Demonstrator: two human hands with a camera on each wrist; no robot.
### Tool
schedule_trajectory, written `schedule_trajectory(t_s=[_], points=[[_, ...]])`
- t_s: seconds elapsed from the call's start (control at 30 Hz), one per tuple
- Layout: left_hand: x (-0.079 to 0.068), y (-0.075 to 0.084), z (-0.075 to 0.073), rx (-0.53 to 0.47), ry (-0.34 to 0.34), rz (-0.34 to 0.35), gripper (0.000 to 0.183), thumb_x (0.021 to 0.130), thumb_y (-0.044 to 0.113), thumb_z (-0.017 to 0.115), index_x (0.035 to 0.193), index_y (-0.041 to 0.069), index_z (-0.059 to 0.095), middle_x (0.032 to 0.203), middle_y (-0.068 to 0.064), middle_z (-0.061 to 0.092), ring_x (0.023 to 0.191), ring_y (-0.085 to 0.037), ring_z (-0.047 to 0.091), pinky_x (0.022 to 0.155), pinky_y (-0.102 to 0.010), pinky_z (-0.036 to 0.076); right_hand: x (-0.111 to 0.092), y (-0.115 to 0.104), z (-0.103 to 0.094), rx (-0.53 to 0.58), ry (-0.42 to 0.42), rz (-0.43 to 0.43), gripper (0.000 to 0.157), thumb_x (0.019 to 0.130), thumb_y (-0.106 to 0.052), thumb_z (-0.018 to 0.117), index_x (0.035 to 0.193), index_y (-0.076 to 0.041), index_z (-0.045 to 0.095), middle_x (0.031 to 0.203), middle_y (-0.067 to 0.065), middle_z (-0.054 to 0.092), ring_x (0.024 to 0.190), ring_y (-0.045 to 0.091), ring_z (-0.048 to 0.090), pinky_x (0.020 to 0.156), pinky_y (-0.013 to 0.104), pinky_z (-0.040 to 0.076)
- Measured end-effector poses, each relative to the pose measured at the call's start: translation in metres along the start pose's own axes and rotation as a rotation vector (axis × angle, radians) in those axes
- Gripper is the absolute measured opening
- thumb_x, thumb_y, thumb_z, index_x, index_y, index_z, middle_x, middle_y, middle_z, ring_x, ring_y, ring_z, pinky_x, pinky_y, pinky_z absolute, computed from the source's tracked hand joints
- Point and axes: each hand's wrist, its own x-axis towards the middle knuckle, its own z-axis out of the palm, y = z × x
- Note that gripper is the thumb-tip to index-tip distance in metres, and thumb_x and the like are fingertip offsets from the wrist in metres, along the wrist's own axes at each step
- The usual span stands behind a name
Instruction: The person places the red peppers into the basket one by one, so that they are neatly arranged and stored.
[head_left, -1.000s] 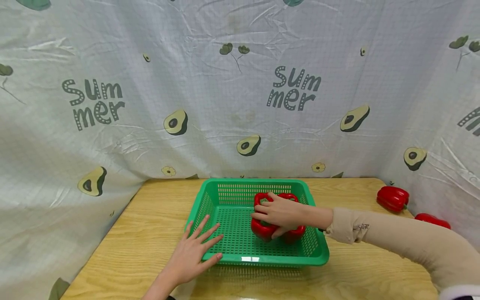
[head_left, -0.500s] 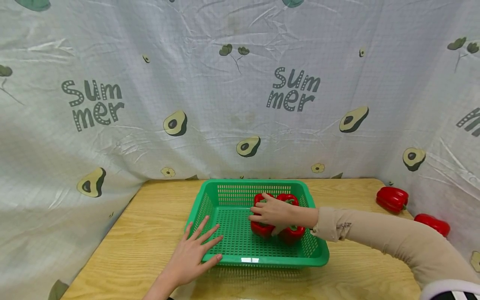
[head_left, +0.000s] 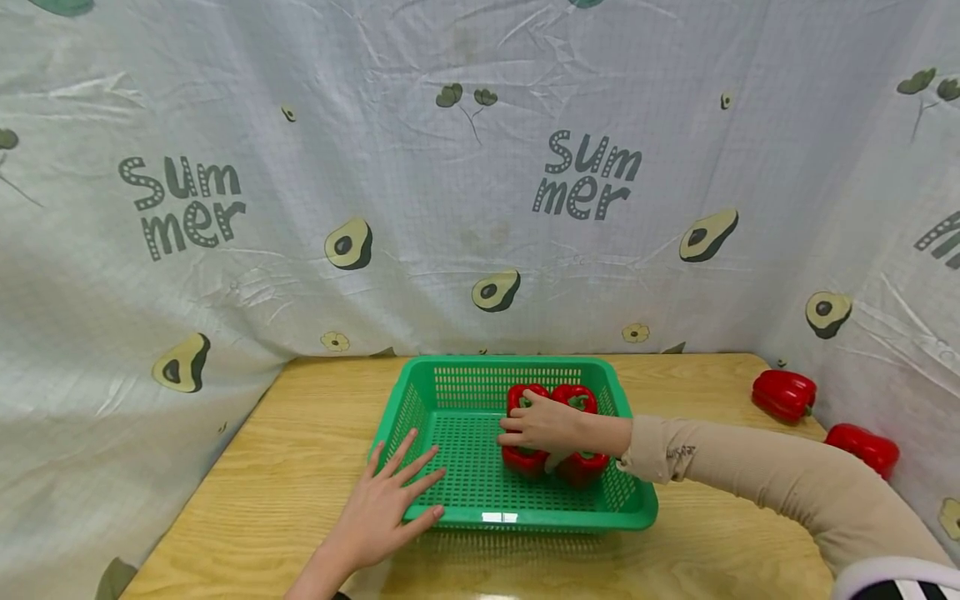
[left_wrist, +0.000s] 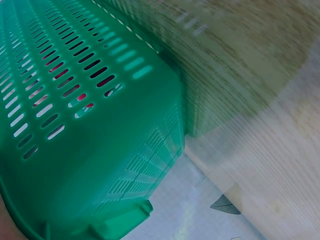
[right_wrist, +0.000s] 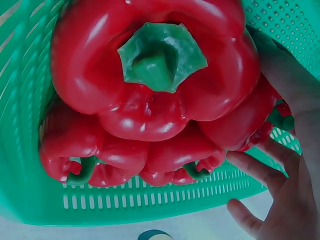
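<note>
Soft light glints on the peppers (right_wrist: 155, 110); wrist views look bluish.

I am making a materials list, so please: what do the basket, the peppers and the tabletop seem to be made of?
Green basket: probably moulded plastic, softly shiny; its slotted walls look one-piece.
Red peppers: smooth, glossy, with bright highlights; real or plastic, I cannot tell.
Tabletop: wood or wood-look laminate, lightly shiny, with visible grain.
</note>
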Motion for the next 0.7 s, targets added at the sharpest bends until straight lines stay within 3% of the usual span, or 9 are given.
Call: schedule_trajectory(t_s=[0.33, 0.7], points=[[0.0004, -0.0014, -0.0004, 0.007, -0.012, 0.003, 0.045, 0.085, 0.054, 0.045, 0.12, 0.028, 0.057, 0.139, 0.006, 0.042, 0.137, -0.028, 0.021, 0.101, -0.061, 0.021, -0.0047, 0.0035, -0.0042, 0.187, -0.029, 0.029, 0.065, 0.077, -0.055, 0.058, 0.131, -0.024, 0.037, 0.133, -0.005, 0.046, 0.115, 0.011, 0.048, 0.087, 0.035, 0.042], [-0.0003, -0.0008, -0.0008, 0.009, -0.019, -0.003, 0.046, 0.086, 0.055, 0.043, 0.121, 0.029, 0.057, 0.139, 0.006, 0.041, 0.135, -0.03, 0.024, 0.102, -0.06, 0.02, -0.0091, 0.0025, 0.0024, 0.194, 0.015, 0.016, 0.069, 0.077, -0.056, 0.057, 0.135, -0.026, 0.035, 0.136, -0.002, 0.045, 0.115, 0.015, 0.05, 0.084, 0.034, 0.041]])
